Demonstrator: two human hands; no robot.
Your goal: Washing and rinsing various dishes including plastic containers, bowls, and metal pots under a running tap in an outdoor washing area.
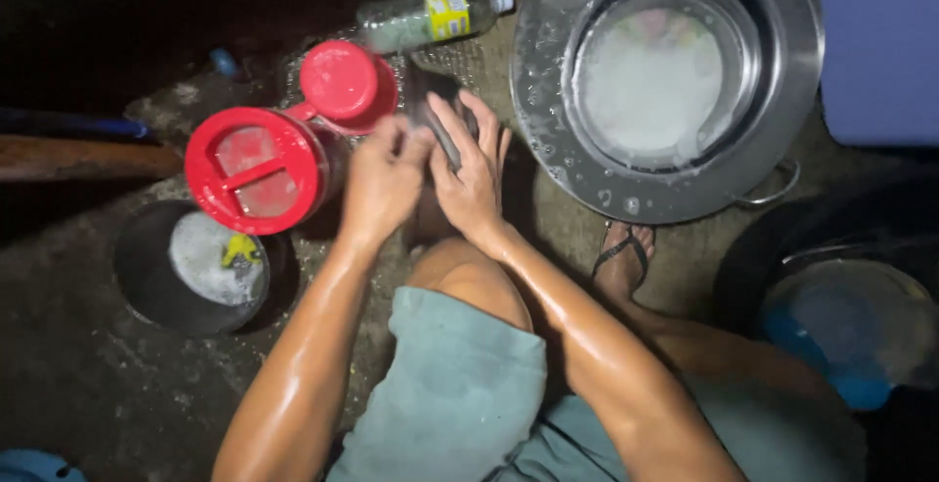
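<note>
- A clear plastic bottle [430, 18] is lying on its side at the top of my view, just behind my hands; it is wearing a yellow band label around its middle and a white cap at its right end.
- A red-lidded jug [256, 169] is standing just left of my left hand, its round red lid showing two pale window sections, with a smaller round red flap [339, 79] hinged open behind it.
- A dark round bowl [191, 267] is sitting on the wet concrete floor [108, 384] below the jug, holding a grey soapy mass with a small yellow scrap on it.
- A big steel basin [548, 71] is sitting to the right of my hands, carrying a smaller steel pot of cloudy water inside it.
- A blue-tinted round container [841, 326] is showing dimly at the right edge.
- I am holding a small dark object [442, 135] between both hands, above my knee and between the jug and the basin; I cannot tell what it is.
- My left hand [383, 184] is curling its fingers closed against the object's left side.
- My right hand [471, 169] is wrapping the object from the right, fingers stretched long and pressed together over it.
- Both my forearms are glistening wet, angling up from the bottom of the view.
</note>
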